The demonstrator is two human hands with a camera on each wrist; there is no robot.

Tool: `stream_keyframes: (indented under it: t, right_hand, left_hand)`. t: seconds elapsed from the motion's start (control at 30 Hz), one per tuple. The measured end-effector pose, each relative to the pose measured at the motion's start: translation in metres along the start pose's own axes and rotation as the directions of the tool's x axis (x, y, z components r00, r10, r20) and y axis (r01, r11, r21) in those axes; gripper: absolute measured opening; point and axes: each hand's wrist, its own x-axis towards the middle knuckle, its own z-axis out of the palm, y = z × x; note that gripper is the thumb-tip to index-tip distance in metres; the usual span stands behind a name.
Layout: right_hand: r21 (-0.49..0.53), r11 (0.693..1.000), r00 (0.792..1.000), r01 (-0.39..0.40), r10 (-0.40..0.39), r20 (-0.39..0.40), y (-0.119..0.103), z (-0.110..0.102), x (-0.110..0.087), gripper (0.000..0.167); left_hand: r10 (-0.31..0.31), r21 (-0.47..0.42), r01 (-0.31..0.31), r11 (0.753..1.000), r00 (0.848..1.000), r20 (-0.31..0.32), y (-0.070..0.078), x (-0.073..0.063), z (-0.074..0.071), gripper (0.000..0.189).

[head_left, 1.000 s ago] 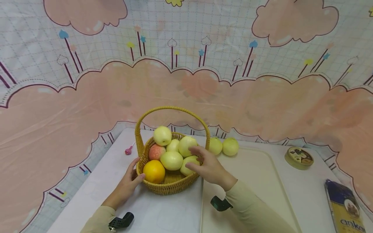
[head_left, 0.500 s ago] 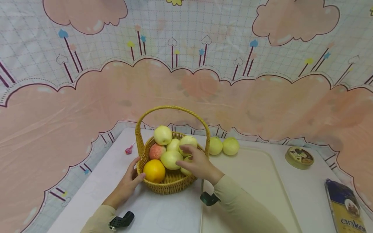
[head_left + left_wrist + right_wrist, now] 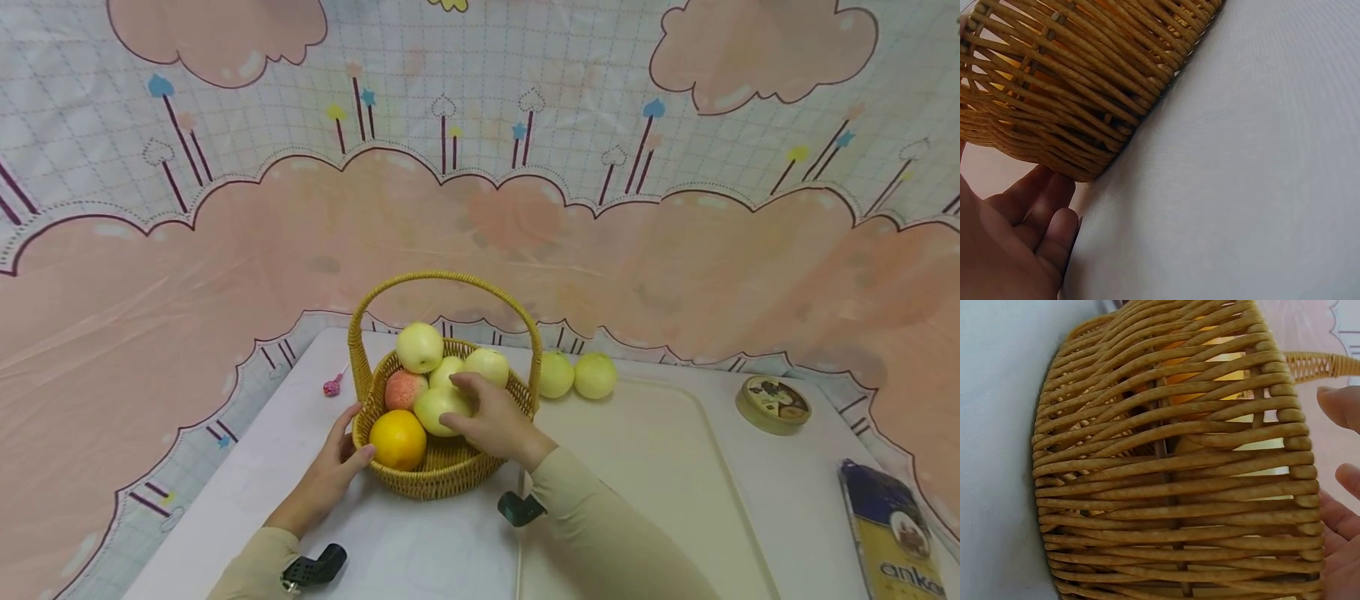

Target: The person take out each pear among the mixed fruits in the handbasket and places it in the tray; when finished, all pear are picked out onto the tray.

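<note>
Basket point(image 3: 431, 486) on table point(image 3: 435, 550), centre of frame; left hand point(image 3: 330, 471) holds its rim at frame-left, presumably as a brace. Right hand's point(image 3: 497, 423) grip spread over a pale fruit point(image 3: 431, 412), contact unclear; overhead approach likely because neighbouring fruit point(image 3: 405, 390) crowd its sides.

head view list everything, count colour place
basket: one, golden-brown, table's left half
fruits: at least four, pale green, in basket
peach-like fruit: one, reddish, basket's left
orange: one, orange, basket's front left
loose fruits: two, pale green, right of basket
lollipop: one, pink, left of basket
tray: one, cream, right of basket
round tin: one, gold, right of tray
packet: one, blue and gold, right edge
table: one, white, below
backdrop: one, pink and white, behind
wrist devices: two, black, on wrists
sleeves: two, beige, both arms
left grip: one, bare, at basket's left side
right grip: one, bare, over basket fruit
</note>
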Motion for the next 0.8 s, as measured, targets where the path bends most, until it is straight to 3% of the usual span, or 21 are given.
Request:
stream_keyframes:
  t: [0.27, 0.5, 0.8]
  right_hand:
    - [-0.026, 0.999, 0.999, -0.020, 0.019, -0.034, -0.0029, 0.0028, 0.0023, 0.062]
    - [-0.036, 0.999, 1.000, -0.029, 0.029, 0.003, -0.0041, 0.0024, 0.0038, 0.064]
    - [-0.157, 0.987, 1.000, 0.019, -0.017, 0.019, -0.0033, 0.0039, 0.0031, 0.067]
  left_hand:
    - [0.001, -0.003, -0.001, 1.000, 1.000, -0.003, 0.0006, -0.0008, 0.0000, 0.078]
    - [-0.002, 0.011, 0.002, 1.000, 1.000, -0.006, 0.0013, -0.0016, -0.0005, 0.079]
    - [-0.016, 0.006, 0.016, 1.000, 1.000, -0.003, 0.0021, -0.0017, 0.0010, 0.080]
